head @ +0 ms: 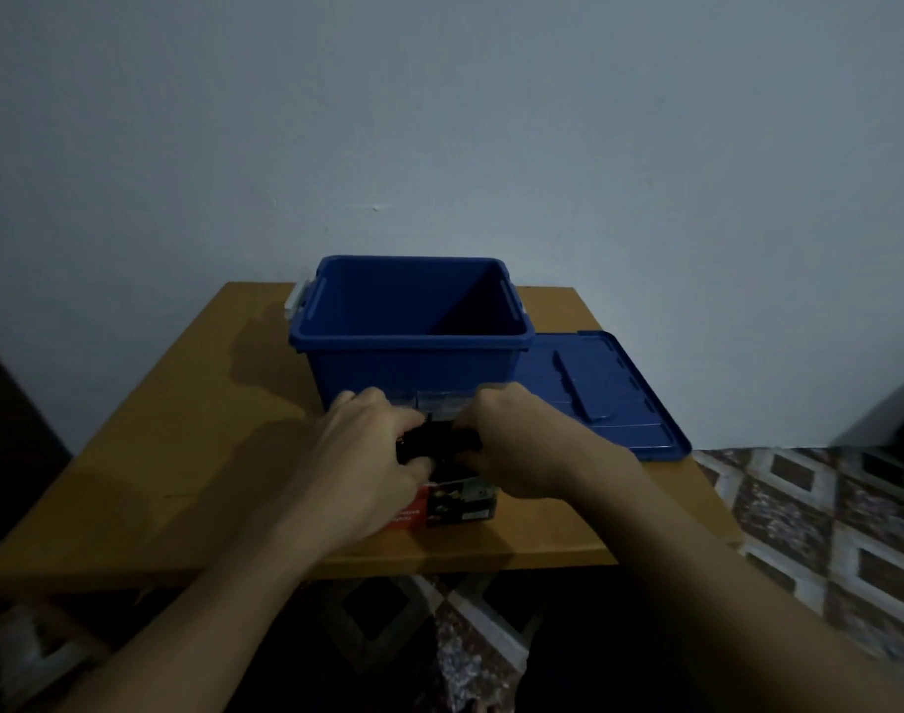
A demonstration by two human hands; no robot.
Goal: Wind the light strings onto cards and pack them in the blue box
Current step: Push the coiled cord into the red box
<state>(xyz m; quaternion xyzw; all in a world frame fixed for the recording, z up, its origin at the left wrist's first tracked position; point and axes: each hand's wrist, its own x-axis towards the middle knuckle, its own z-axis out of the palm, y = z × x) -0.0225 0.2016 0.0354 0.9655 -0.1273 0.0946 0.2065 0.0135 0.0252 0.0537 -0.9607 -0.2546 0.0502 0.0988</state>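
The dark light string bundle (438,441) sits over a printed card (460,504), just in front of the open blue box (413,362). Your left hand (367,455) and right hand (516,440) each grip one end of it, fingers curled. The lid (609,388) lies flat beside the box, on the wooden table (182,429)
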